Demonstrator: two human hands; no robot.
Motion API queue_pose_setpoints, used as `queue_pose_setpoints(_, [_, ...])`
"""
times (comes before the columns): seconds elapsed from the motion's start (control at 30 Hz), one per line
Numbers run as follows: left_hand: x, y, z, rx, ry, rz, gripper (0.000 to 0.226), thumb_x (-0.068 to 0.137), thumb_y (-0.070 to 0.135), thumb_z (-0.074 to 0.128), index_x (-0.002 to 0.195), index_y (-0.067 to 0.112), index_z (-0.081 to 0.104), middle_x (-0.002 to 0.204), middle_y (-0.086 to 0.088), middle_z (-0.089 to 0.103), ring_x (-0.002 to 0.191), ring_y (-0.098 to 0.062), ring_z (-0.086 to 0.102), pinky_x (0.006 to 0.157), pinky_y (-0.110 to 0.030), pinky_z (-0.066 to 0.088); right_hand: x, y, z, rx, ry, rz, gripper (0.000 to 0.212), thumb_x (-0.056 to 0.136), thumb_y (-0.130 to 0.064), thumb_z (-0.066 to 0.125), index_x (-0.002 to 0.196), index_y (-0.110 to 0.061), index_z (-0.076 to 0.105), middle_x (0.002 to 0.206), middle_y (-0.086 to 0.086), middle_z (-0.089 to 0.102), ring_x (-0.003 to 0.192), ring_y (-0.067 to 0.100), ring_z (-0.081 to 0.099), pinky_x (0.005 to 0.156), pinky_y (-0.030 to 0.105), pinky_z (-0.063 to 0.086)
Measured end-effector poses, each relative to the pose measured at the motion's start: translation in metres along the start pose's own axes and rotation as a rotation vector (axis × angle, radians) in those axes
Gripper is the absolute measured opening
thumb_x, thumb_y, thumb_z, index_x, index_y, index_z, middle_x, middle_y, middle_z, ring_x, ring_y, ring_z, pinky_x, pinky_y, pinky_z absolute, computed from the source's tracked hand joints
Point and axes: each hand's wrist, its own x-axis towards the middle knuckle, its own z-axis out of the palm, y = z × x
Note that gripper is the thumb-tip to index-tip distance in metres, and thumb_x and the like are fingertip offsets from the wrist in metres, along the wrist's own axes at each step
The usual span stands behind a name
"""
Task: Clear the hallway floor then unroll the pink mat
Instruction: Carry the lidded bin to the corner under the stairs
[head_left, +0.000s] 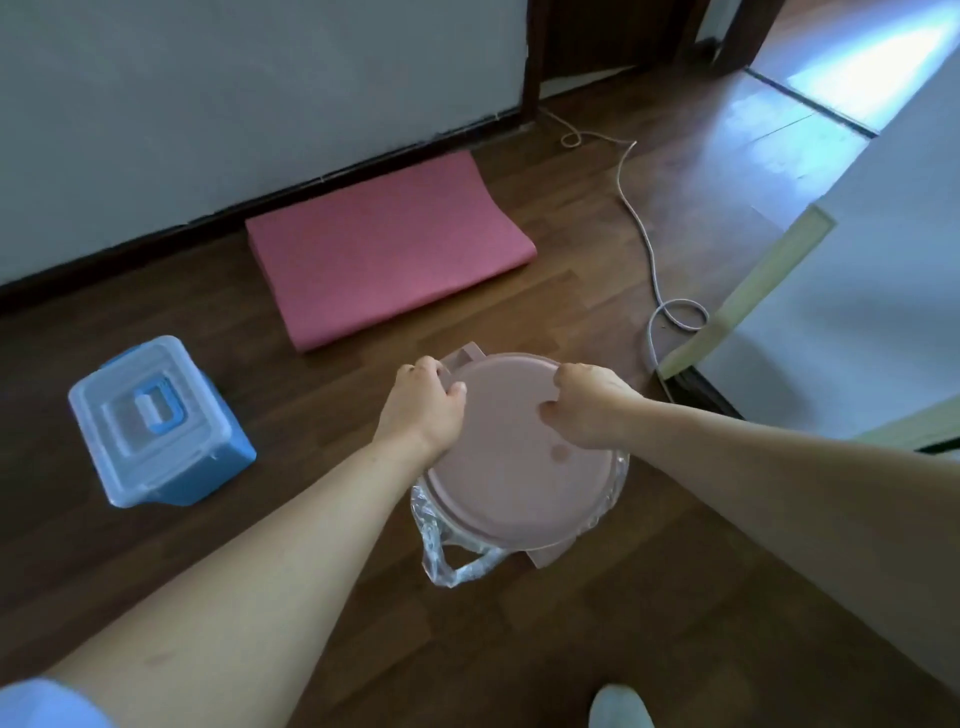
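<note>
Here both hands grip the pink bin: left hand (427, 402) closed on its far-left rim, right hand (584, 402) on its far-right. Bin (511, 488) stands near the mat (387, 249); blue box (156, 421) to the bin's left.

I could not see the body of the pink bin (519, 467): its round lid covered it, and only a fringe of clear bag (441, 545) showed below. The left hand (423, 410) fingertips curled under the lid rim, out of sight. The shoe (621, 706) was cut off by the bottom edge.
</note>
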Motion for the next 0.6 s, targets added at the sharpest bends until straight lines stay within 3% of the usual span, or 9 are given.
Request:
queue_pose_setpoints(0.07, [0.015,-0.007,0.027,0.025,-0.006,-0.031,0.044,0.094,0.032,0.046,0.132,0.010,0.044,0.135,-0.012,0.045,0.115,-0.030,0.053,0.088,-0.035,0.041,0.019,0.025,0.017,-0.032,-0.003,0.060,0.051,0.091,-0.033,0.052,0.134,-0.007,0.043,0.129,0.014,0.051,0.120,0.035,0.045,0.085,0.033,0.041])
queue_pose_setpoints(0.2, [0.041,-0.024,0.068,0.045,0.005,-0.138,0.059,0.093,0.037,0.049,0.141,0.008,0.032,0.144,-0.017,0.033,0.126,-0.036,0.044,0.102,-0.042,0.037,0.055,0.064,0.039,0.074,0.029,0.165,0.063,0.092,-0.042,0.049,0.140,-0.006,0.032,0.136,0.016,0.044,0.125,0.036,0.044,0.100,0.036,0.040])
queue_pose_setpoints(0.27, [0.052,-0.033,0.078,0.054,0.000,-0.181,0.064,0.091,0.040,0.051,0.142,0.007,0.030,0.145,-0.018,0.033,0.129,-0.037,0.041,0.105,-0.044,0.035,0.067,0.076,0.046,0.198,0.020,0.180,0.066,0.091,-0.044,0.052,0.140,-0.004,0.034,0.127,0.015,0.051,0.111,0.032,0.055,0.083,0.027,0.050])
queue_pose_setpoints(0.33, [0.061,-0.043,0.087,0.039,-0.016,-0.203,0.070,0.090,0.046,0.052,0.142,0.006,0.028,0.144,-0.018,0.037,0.129,-0.037,0.042,0.105,-0.043,0.036,0.076,0.084,0.057,0.290,-0.015,0.176,0.062,0.091,-0.047,0.053,0.133,-0.003,0.044,0.099,0.010,0.060,0.081,0.027,0.062,0.050,0.020,0.047])
queue_pose_setpoints(0.37, [0.066,-0.047,0.090,0.014,-0.027,-0.206,0.074,0.088,0.050,0.052,0.143,0.006,0.027,0.144,-0.017,0.039,0.129,-0.036,0.043,0.104,-0.043,0.037,0.081,0.088,0.063,0.349,-0.032,0.181,0.061,0.090,-0.049,0.054,0.129,-0.004,0.048,0.093,0.009,0.061,0.075,0.027,0.062,0.046,0.021,0.045])
queue_pose_setpoints(0.47, [0.079,-0.054,0.094,-0.069,-0.044,-0.203,0.085,0.082,0.059,0.056,0.142,0.005,0.029,0.144,-0.016,0.041,0.128,-0.035,0.045,0.107,-0.044,0.037,0.093,0.093,0.073,0.562,-0.055,0.213,0.062,0.083,-0.052,0.062,0.126,-0.008,0.052,0.099,0.009,0.063,0.079,0.027,0.063,0.053,0.027,0.047])
queue_pose_setpoints(0.6, [0.087,-0.055,0.087,-0.105,-0.026,-0.218,0.090,0.077,0.063,0.060,0.139,0.003,0.035,0.140,-0.017,0.047,0.126,-0.037,0.047,0.107,-0.045,0.037,0.097,0.082,0.069,0.661,-0.031,0.216,0.062,0.080,-0.049,0.067,0.125,-0.009,0.052,0.103,0.007,0.062,0.088,0.028,0.062,0.065,0.032,0.050])
